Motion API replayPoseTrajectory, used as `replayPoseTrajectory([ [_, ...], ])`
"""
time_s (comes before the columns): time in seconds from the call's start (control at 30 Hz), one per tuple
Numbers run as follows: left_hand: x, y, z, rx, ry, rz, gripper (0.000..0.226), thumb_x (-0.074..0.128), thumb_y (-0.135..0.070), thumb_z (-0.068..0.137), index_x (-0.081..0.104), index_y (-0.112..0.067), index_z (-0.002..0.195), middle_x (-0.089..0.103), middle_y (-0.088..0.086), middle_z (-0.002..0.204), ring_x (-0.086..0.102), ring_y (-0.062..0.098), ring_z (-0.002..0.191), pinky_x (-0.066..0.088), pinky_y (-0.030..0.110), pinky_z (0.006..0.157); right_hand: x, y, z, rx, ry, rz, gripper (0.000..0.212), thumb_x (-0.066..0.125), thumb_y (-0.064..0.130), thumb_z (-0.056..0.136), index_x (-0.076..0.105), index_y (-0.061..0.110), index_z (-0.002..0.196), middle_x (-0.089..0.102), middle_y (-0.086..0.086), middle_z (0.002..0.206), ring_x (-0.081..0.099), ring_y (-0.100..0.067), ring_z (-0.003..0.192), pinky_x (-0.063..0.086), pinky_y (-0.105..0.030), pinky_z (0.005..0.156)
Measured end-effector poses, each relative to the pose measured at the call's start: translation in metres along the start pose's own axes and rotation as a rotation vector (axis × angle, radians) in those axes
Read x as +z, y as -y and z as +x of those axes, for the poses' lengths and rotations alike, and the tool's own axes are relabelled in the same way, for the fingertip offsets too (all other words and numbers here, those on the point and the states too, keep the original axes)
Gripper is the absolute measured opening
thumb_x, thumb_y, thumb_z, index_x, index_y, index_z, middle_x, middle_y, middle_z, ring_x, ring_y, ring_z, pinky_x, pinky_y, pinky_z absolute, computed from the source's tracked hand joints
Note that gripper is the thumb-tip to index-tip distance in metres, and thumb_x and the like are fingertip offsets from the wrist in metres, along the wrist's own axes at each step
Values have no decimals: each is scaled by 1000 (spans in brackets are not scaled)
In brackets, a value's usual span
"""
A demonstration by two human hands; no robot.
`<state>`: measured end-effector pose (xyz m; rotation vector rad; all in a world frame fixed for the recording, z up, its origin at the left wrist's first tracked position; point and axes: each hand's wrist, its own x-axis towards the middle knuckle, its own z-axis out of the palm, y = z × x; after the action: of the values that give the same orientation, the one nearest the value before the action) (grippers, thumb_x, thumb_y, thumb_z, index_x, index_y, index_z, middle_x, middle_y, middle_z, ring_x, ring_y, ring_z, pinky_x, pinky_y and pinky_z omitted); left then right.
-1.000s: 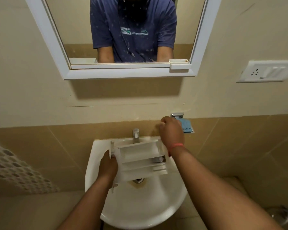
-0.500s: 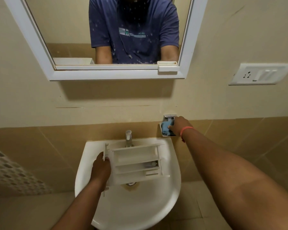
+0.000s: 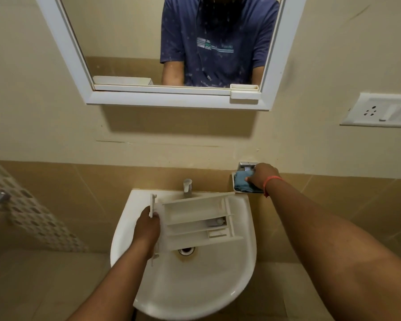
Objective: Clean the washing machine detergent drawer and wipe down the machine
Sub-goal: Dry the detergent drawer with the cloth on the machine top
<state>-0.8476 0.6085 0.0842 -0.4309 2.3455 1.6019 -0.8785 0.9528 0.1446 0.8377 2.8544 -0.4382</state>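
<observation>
The white detergent drawer (image 3: 195, 221) with its several compartments lies across the white corner sink (image 3: 195, 286), over the drain. My left hand (image 3: 147, 230) grips the drawer's front panel at its left end. A blue cloth (image 3: 242, 180) sits bunched in a small wall-mounted metal dish (image 3: 244, 165) to the right of the sink. My right hand (image 3: 263, 176) reaches there and its fingers curl onto the cloth.
A chrome tap (image 3: 187, 186) stands at the back of the sink. A white-framed mirror (image 3: 171, 98) hangs above, reflecting a person in a blue shirt. A socket plate (image 3: 380, 111) is on the right wall. Patterned tiles (image 3: 28, 212) run along the left.
My right hand left the drawer's right end and moved right to the wall dish, where it now grasps the blue cloth. My left hand still holds the drawer.
</observation>
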Motion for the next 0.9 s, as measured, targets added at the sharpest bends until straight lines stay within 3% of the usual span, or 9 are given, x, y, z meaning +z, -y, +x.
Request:
replayPoseTrajectory([
  [0.13, 1, 3, -5, -23, -18, -12, 39, 34, -19, 102, 49, -23, 137, 60, 7, 124, 56, 31, 109, 47, 51, 100, -2, -3, -1, -36, -8, 200, 27, 69, 25, 87, 66, 8, 107, 68, -14, 102, 60, -28, 88, 47, -32, 76],
  [0.3, -3, 9, -12, -51, -40, -25, 36, 35, -22, 102, 50, -23, 135, 59, 5, 123, 56, 31, 109, 46, 49, 100, -3, -3, -12, -97, -84, 513, 17, 69, 22, 84, 56, 11, 87, 62, -12, 87, 55, -26, 78, 42, -31, 61],
  [0.43, -12, 11, -27, -75, -60, -114, 20, 35, -22, 104, 50, -30, 113, 58, -3, 99, 55, 25, 95, 48, 46, 98, -2, 11, -28, -79, -107, 802, 18, 70, 23, 85, 55, 14, 88, 64, -10, 87, 60, -26, 79, 52, -38, 74],
  [0.5, -20, 12, -32, -75, -61, -168, 24, 36, -23, 104, 51, -27, 123, 56, -7, 99, 54, 24, 97, 47, 45, 98, 1, 24, -39, -90, -66, 950, 16, 69, 20, 87, 56, 11, 89, 64, -13, 85, 60, -26, 77, 54, -41, 76],
  [0.57, -29, 15, -34, -67, -71, -189, 32, 38, -26, 104, 50, -23, 133, 57, -3, 115, 54, 25, 103, 47, 46, 99, 9, 39, -53, -94, -16, 1051, 16, 69, 21, 89, 57, 10, 88, 65, -16, 88, 62, -27, 79, 56, -45, 80],
  [0.63, -39, 21, -34, -64, -90, -203, 31, 40, -28, 102, 52, -26, 131, 61, 2, 124, 57, 27, 105, 48, 48, 98, 18, 57, -74, -87, 71, 1174, 14, 69, 19, 90, 57, 13, 88, 67, -17, 92, 65, -28, 80, 57, -46, 78],
  [0.7, -52, 25, -40, -75, -107, -234, 32, 43, -28, 101, 54, -28, 130, 63, 4, 123, 59, 28, 104, 50, 44, 94, 29, 77, -101, -76, 183, 1300, 11, 66, 14, 93, 57, 11, 96, 68, -17, 94, 67, -28, 78, 58, -43, 72],
  [0.8, -77, 33, -55, -66, -141, -236, 34, 45, -27, 100, 55, -23, 133, 63, 6, 118, 60, 30, 101, 51, 40, 90, 49, 106, -138, -86, 261, 1389, 20, 65, 9, 93, 56, 4, 109, 68, -22, 103, 68, -33, 84, 55, -53, 81],
  [0.9, -110, 49, -75, -79, -170, -258, 28, 47, -30, 99, 55, -21, 124, 63, 9, 111, 62, 32, 96, 53, 49, 91, 66, 140, -177, -119, 301, 1375, 10, 64, 8, 93, 56, 10, 99, 68, -18, 99, 68, -31, 84, 56, -45, 77],
])
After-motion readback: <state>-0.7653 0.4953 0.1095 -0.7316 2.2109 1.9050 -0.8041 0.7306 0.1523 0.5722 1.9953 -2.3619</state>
